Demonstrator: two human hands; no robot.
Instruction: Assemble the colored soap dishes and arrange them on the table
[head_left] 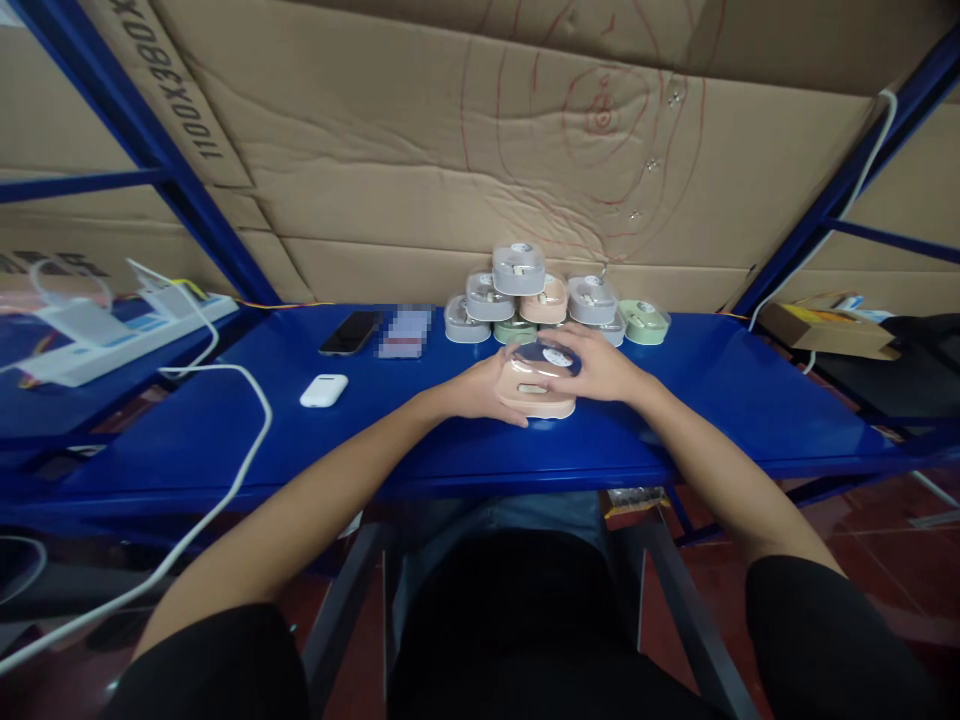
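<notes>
Box: rounded peach plastic box with clear lid point(541, 402), between both hands, longer side seemingly left to right.
Left hand point(480, 390): fingers curved, holding its left side.
Right hand point(596, 362): fingers half open, gripping its top and right side.
Behind: pile of small clear-lidded boxes point(519, 272), near the right hand.
Left on blue metal bench point(442, 455): white glossy case point(324, 391).

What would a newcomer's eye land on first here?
Probably the peach case gripped between the left hand and right hand, near the blue table's front edge. Next, the stacked pastel cases behind it, then red rings drawn on the cardboard above.
</notes>
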